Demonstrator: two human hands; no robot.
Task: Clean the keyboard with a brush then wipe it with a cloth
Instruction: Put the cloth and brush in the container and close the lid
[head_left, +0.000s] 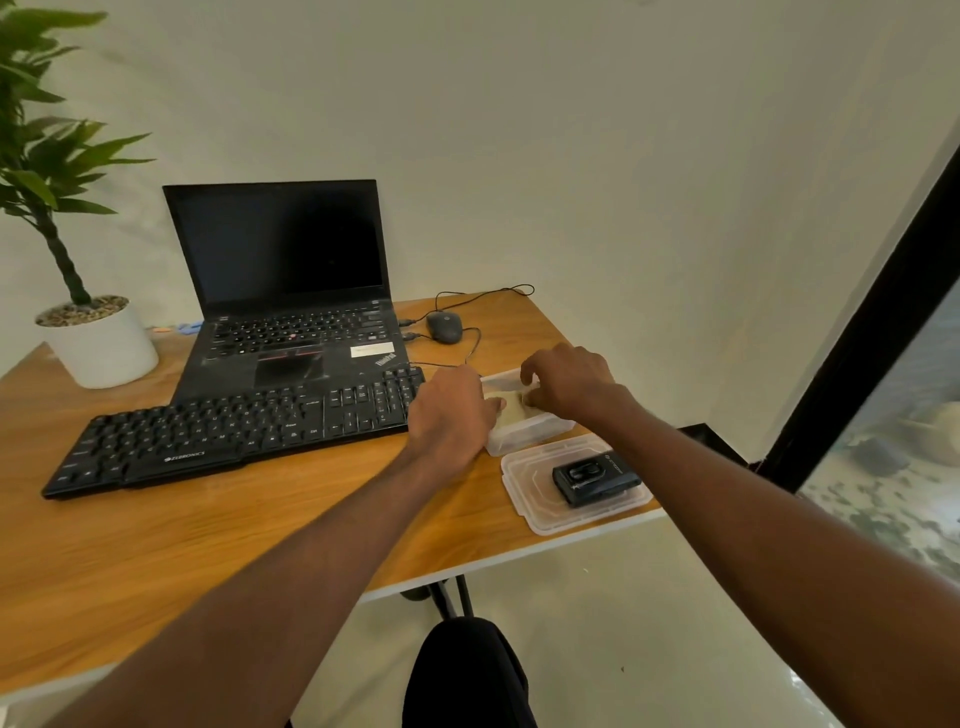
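Observation:
A black keyboard (234, 436) lies across the wooden desk (156, 551) in front of an open laptop (291, 306). To its right stands a clear plastic container (530, 431) with something pale, perhaps a cloth (514, 401), inside. My left hand (452, 415) rests against the container's left side, its thumb on the pale thing. My right hand (569, 384) reaches into the container from above, fingers curled down onto the contents. Whether either hand grips anything is hidden. No brush shows.
The container's lid (530, 493) lies near the desk's right edge with a small black device (595, 477) on it. A wired mouse (444, 326) sits behind the container. A potted plant (93, 332) stands at the back left. A glass door frame (857, 332) is to the right.

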